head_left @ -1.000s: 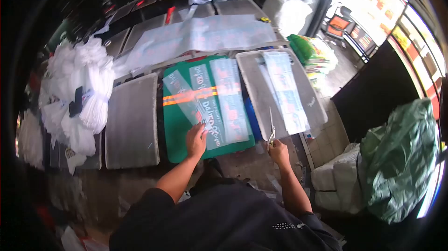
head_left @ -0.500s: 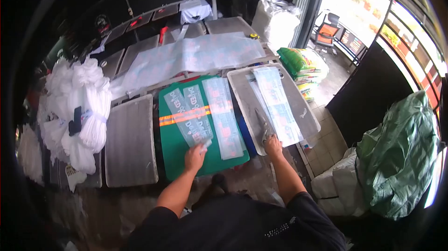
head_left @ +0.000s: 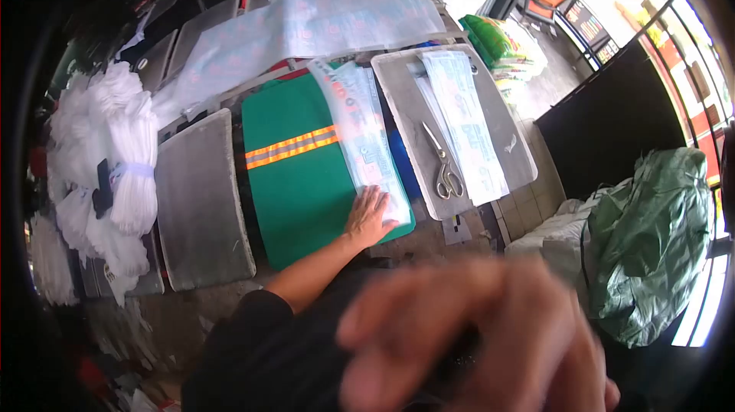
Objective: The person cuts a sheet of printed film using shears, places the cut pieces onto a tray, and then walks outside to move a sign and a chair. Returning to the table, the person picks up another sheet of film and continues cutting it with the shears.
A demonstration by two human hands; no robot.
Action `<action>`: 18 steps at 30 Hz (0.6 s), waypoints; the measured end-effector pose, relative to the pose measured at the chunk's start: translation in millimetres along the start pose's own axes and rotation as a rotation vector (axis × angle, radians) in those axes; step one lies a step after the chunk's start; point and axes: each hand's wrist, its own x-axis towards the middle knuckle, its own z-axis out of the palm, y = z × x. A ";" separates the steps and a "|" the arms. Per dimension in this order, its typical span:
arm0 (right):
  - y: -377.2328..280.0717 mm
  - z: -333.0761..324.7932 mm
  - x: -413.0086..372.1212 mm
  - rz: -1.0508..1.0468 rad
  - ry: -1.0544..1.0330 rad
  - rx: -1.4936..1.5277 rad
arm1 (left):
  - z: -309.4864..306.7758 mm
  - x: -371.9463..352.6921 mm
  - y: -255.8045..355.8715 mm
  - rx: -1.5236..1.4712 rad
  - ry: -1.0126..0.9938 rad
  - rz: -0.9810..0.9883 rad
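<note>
My left hand (head_left: 370, 217) lies flat with its fingers spread on the near end of a stack of printed translucent plastic strips (head_left: 358, 125). Those strips rest along the right side of a green board (head_left: 295, 190), crossed by an orange and silver reflective band (head_left: 289, 147). Close to the camera, my right hand (head_left: 490, 328) is a large blur with bent fingers. A pair of metal scissors (head_left: 442, 163) lies on the grey board (head_left: 402, 102) to the right, its handles toward me. Beside the scissors are more printed plastic strips (head_left: 463, 129).
Long plastic sheeting (head_left: 306, 25) spreads across the boards behind. Bundled white material (head_left: 130, 159) is piled at left, next to a bare grey board (head_left: 207, 205). At right stand a green woven sack (head_left: 651, 243) and a dark panel (head_left: 612, 102).
The printed strips from the middle of the green board now lie over the right stack, my left hand on them. My right hand has left the scissors and risen toward the camera.
</note>
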 end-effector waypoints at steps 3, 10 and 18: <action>14.8 -11.0 29.5 -0.283 -0.577 0.085 | -14.2 -2.7 5.7 0.029 -0.007 0.033; 22.5 -70.5 54.6 -0.347 -0.577 0.021 | -14.0 2.3 -9.0 -0.037 0.084 -0.013; 305.8 -395.6 -4.7 0.434 -0.036 -1.557 | 7.8 28.2 2.9 -0.205 0.410 -0.400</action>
